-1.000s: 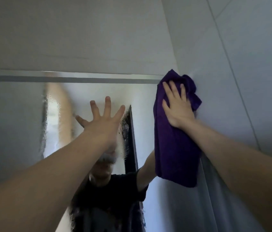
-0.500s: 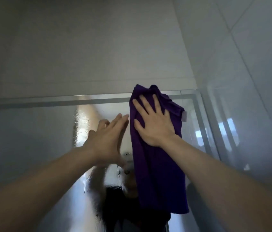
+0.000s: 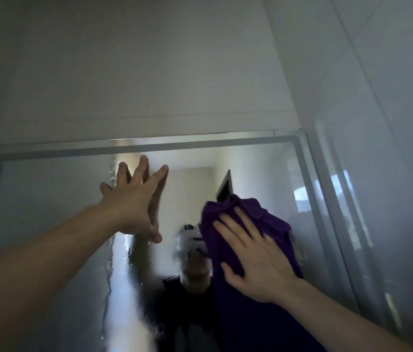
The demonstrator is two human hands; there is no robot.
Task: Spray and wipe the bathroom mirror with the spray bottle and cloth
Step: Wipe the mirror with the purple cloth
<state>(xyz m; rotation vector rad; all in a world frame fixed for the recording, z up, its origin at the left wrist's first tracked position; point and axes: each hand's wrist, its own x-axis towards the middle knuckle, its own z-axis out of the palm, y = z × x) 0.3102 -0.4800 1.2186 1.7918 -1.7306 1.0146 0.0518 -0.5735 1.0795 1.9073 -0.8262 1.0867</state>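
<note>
Purple cloth (image 3: pixel 238 326) laid against the bathroom mirror (image 3: pixel 48 212), right of its middle and below the upper edge. Hangs lengthwise down the glass: long axis roughly upright, leaning a little to the right lower down, bunched upper end pointing at the top of the frame (image 3: pixel 124 148), lower end cut off by the bottom of the view.

Held there by the right hand (image 3: pixel 256 260), palm flat on the fabric. Fingers (image 3: pixel 250 224) straight, slightly fanned, aimed up and to the left; thumb stuck out to the left, also on the cloth. No curl, no pinch, only pressing.

Left hand (image 3: pixel 131 207) raised to the left of the cloth and apart from it, bare, holding nothing. Splayed wide, fingertips (image 3: pixel 140 171) up near the top edge of the glass. Cannot tell whether actually touching it.

Glass hazy on the left and right, with wet streaks (image 3: pixel 110 275) running down left of centre and a clearer patch in the middle. Reflected there: a person in a dark top (image 3: pixel 175 301) and a dark panel (image 3: pixel 225 186), its lower part hidden behind the cloth's upper end.

Pale metal frame around the mirror. Above it a plain light tiled wall (image 3: pixel 149 72); at the right a glossy tiled side wall (image 3: pixel 390 97) meeting the frame in the corner.
</note>
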